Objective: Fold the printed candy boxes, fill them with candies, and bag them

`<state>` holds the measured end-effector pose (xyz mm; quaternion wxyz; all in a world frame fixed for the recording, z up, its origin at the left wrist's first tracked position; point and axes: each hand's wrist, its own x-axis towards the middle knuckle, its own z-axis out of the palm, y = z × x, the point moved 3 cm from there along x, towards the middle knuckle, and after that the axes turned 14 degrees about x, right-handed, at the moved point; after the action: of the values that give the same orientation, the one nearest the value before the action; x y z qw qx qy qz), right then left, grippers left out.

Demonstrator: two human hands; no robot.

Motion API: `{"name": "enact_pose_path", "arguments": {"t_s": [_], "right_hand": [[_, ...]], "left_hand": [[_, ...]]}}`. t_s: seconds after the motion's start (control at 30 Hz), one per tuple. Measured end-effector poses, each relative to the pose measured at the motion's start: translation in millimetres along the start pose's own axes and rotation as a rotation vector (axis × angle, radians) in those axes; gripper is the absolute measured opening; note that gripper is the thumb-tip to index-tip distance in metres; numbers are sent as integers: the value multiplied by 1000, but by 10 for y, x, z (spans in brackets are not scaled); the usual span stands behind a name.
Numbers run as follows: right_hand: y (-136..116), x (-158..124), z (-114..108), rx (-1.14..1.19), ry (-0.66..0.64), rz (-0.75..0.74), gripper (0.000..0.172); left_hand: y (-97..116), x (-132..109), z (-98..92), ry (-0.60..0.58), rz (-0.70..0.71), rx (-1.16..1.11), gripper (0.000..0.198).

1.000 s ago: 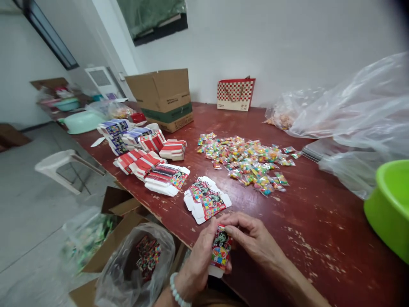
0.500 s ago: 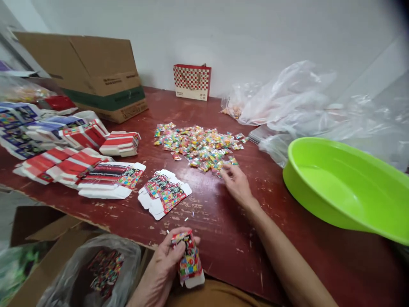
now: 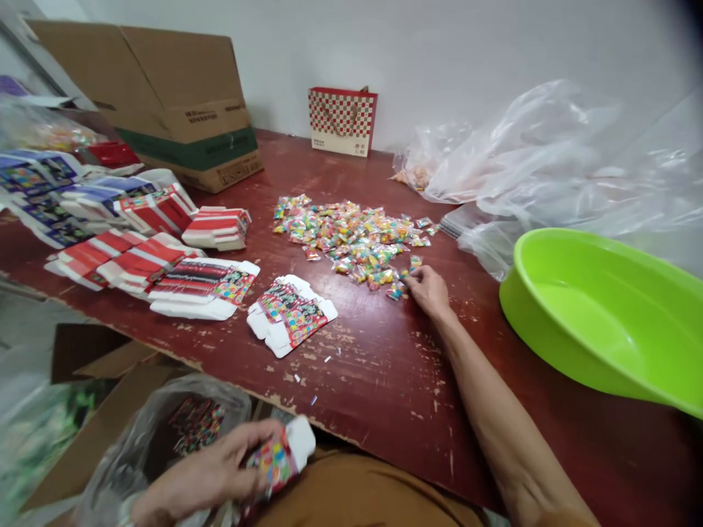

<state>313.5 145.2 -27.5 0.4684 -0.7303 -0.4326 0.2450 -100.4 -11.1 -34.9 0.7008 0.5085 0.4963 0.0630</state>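
Observation:
My left hand (image 3: 206,474) is low at the table's near edge, closed around a small folded printed box (image 3: 277,457) with a white flap. My right hand (image 3: 427,289) reaches across the red table (image 3: 384,366) to the near edge of a pile of small colourful wrapped candies (image 3: 351,236); its fingers pinch at the candies there. A short stack of flat unfolded boxes (image 3: 291,322) lies between the two hands.
Rows of flat red, black and blue box blanks (image 3: 126,241) cover the table's left. A cardboard carton (image 3: 165,110) and a checked paper bag (image 3: 341,121) stand at the back. A green basin (image 3: 604,315) and clear plastic bags (image 3: 549,176) are at the right. A plastic-lined box (image 3: 181,432) sits below the table.
My right hand left the small box and went out to the candy pile, now pinching at its edge. My left hand dropped lower and leftward with the box.

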Motion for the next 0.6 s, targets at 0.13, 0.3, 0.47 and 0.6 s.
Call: {"name": "enact_pose_path", "arguments": {"t_s": [0.13, 0.3, 0.47, 0.6], "right_hand": [[-143, -409, -2, 226, -87, -9, 34], [-704, -1303, 300, 544, -632, -180, 23], [-915, -1605, 524, 448, -778, -312, 22], [-920, -1567, 535, 533, -854, -241, 16]], "left_hand": [[424, 114, 157, 13, 156, -108, 32], [735, 309, 314, 99, 302, -195, 39], [811, 328, 438, 123, 310, -105, 53], [810, 347, 447, 135, 344, -98, 55]]}}
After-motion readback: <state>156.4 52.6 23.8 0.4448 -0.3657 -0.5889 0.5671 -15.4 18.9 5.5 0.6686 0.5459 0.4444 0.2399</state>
